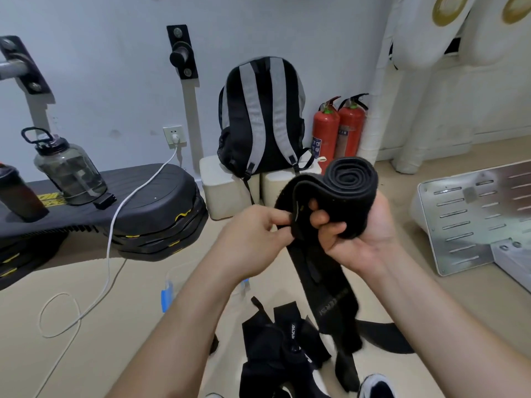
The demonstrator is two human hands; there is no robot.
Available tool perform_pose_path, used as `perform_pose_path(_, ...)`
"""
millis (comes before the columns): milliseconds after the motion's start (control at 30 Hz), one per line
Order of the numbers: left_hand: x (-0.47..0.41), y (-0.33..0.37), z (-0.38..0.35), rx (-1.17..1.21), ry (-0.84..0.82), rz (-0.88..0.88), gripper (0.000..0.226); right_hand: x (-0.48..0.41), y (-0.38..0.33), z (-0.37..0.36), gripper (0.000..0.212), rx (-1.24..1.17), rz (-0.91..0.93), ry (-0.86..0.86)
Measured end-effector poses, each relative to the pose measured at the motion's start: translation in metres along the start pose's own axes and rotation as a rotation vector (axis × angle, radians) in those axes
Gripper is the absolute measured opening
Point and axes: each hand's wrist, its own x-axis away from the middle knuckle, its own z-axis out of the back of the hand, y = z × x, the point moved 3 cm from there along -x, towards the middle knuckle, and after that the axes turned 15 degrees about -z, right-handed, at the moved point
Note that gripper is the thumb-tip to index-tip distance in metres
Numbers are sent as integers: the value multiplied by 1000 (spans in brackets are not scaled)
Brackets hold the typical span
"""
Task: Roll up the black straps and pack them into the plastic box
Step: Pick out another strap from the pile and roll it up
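A wide black strap (349,185) is partly rolled into a thick coil at chest height. My right hand (362,237) grips the coil from below, fingers curled around it. My left hand (253,239) pinches the strap's edge just left of the coil. The unrolled tail (324,288) hangs down to the floor. More black straps (275,354) lie in a loose heap on the floor below my arms. A clear plastic box (172,285) with blue clips shows partly behind my left forearm.
A black and grey backpack (261,116) stands on pale blocks against the wall, with two red fire extinguishers (336,127) beside it. Stacked black step platforms (149,208) hold a large bottle (67,168) at left. A white cable (109,254) trails over the floor. A metal plate (474,216) lies right.
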Motion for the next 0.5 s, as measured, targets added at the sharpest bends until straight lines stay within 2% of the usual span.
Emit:
perform_pose_path(67,-2,-2,5,-67,167,-73,15,2,2,-3,31,57,-8,-69)
perform_pose_path(100,-2,-1,6,-26,248,-106,16,4,4,-4,28,123,-8,-60)
perform_pose_path(200,-2,-2,11,53,337,-110,29,8,-1,0,9,368,46,91)
perform_pose_path(267,-1,-2,16,-22,393,-183,37,10,-9,6,15,492,92,167)
perform_pose_path(500,-2,-9,15,5,322,-230,35,1,-6,9,20,619,144,239)
